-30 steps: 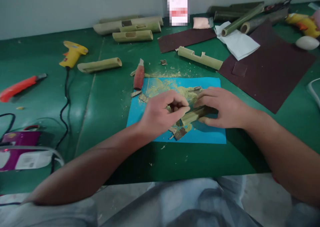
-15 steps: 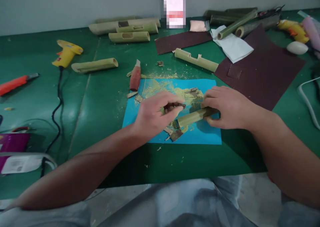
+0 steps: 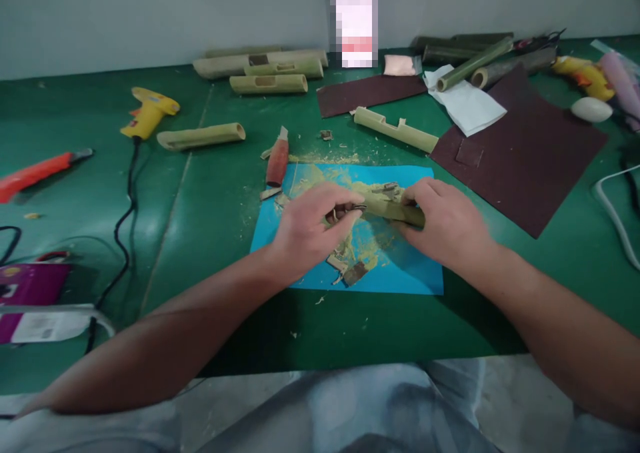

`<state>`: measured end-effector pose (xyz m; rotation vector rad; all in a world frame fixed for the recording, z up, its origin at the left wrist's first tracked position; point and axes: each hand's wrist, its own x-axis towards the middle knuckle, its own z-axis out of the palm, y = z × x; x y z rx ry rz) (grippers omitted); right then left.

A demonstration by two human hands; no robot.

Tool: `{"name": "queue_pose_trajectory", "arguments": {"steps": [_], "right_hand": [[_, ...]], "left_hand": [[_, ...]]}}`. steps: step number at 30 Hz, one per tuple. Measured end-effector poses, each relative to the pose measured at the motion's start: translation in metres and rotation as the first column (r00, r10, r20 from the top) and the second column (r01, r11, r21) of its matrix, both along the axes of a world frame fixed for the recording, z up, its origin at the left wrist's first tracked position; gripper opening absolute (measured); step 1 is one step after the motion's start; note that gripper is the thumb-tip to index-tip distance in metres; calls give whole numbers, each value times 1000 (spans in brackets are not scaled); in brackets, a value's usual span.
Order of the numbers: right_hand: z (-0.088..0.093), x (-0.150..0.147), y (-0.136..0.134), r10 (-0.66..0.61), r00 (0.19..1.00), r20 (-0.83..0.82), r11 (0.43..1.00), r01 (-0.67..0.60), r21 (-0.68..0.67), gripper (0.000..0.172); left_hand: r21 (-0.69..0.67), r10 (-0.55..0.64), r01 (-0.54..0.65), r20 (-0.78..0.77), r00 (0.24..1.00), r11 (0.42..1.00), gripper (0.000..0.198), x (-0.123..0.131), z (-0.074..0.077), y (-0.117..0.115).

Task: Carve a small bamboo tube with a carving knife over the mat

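Note:
My right hand [image 3: 443, 216] is wrapped round one end of a short bamboo tube [image 3: 387, 209], raised over a blue sheet [image 3: 417, 266]. At the tube's other end my left hand [image 3: 317, 230] pinches a small, dark folded piece of sandpaper [image 3: 359, 207], mostly hidden by the fingers. The two meet or nearly meet; actual contact I cannot make out. Yellowish bamboo dust [image 3: 363, 250] and dark scraps [image 3: 356, 274] lie on the sheet below. Just beyond the sheet's left corner rests a knife with a red handle [image 3: 277, 163].
Bamboo pieces [image 3: 270, 84] line the back of the green table [image 3: 210, 193], and a notched one [image 3: 395, 130] lies nearer. Dark brown sheets [image 3: 530, 166] spread at right. Left are a yellow glue gun [image 3: 147, 116], its cord, a bamboo piece [image 3: 203, 137] and a red-orange cutter [image 3: 37, 176].
The bamboo tube has swung its left end up and away from me, towards the sandpaper. My right hand turned with it; my left hand keeps its pinch. The view has shifted slightly.

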<state>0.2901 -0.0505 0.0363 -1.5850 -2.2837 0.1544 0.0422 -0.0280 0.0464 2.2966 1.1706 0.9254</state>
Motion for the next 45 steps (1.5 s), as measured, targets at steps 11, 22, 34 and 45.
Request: {"name": "queue_pose_trajectory", "arguments": {"steps": [11,22,34,45], "right_hand": [[10,-2,-8,54,999,8,996,-53,-70,21],[15,-8,-14,108,985,132,980,-84,-178,16],[11,-15,-16,-13,997,-76,991,3,-133,19],[10,-21,-15,-37,999,-15,982,33,-185,17]], "left_hand": [[-26,-23,22,-39,999,999,14,-5,-10,6],[-22,-45,45,-20,999,999,12,-5,-11,7],[-43,-6,7,19,1000,999,13,-4,-8,3],[19,-11,11,-11,1000,1000,13,-1,-5,5]]}}
